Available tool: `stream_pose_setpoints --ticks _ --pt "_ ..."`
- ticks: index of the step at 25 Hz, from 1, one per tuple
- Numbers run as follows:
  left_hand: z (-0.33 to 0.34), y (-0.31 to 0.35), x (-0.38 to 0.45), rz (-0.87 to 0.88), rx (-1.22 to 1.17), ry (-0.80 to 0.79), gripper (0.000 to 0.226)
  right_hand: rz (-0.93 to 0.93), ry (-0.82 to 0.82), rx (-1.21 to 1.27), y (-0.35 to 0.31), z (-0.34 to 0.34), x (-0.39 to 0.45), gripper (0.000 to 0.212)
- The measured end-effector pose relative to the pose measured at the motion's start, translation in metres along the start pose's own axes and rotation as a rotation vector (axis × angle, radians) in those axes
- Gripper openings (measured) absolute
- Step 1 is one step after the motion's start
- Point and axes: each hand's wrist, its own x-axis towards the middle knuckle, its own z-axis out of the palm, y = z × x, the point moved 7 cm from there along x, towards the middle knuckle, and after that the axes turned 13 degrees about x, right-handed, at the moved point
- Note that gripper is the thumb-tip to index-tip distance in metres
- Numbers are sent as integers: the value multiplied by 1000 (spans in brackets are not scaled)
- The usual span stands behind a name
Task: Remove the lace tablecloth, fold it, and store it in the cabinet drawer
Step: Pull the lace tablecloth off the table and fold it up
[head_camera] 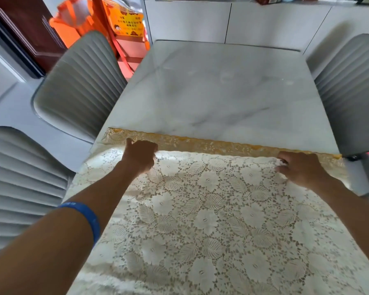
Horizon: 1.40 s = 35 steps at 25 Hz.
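A cream lace tablecloth [211,220] with a flower pattern covers the near half of the marble table [217,86]. Its far part is folded back toward me, and a gold-trimmed edge strip lies across the table beyond the fold. My left hand [140,156] pinches the fold on the left side. My right hand [300,169] grips the fold near the right table edge. A blue band circles my left forearm. White cabinets [264,24] stand behind the table; no drawer is visible.
Grey ribbed chairs stand at the left [81,86], the near left [19,184] and the right [349,86] of the table. An orange bag [119,24] sits on the floor at the back left beside a dark wooden door.
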Motion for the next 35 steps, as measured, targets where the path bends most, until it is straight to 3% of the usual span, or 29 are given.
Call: stream_pose_setpoints --ticks 5,9,13,15,18,21,26,35 --pt "-32 18 9 -10 77 91 36 117 165 -129 19 -29 0 20" --pt "-12 15 10 -78 156 -5 36 195 111 -259 25 -16 -1 22" --pt "-19 2 21 -209 265 112 41 220 152 -282 26 -6 -2 22" --pt "-22 21 27 -81 192 144 52 231 154 -260 31 -7 -1 22" --pt "-18 79 38 204 69 25 60 177 79 -120 42 -11 4 24" --pt "-24 103 61 233 -86 13 39 95 40 -73 50 -14 13 24" --pt "-35 93 79 201 -161 77 6 78 106 -77 50 -15 21 20" --pt "-29 89 79 229 -186 169 10 88 131 -146 49 -16 28 17"
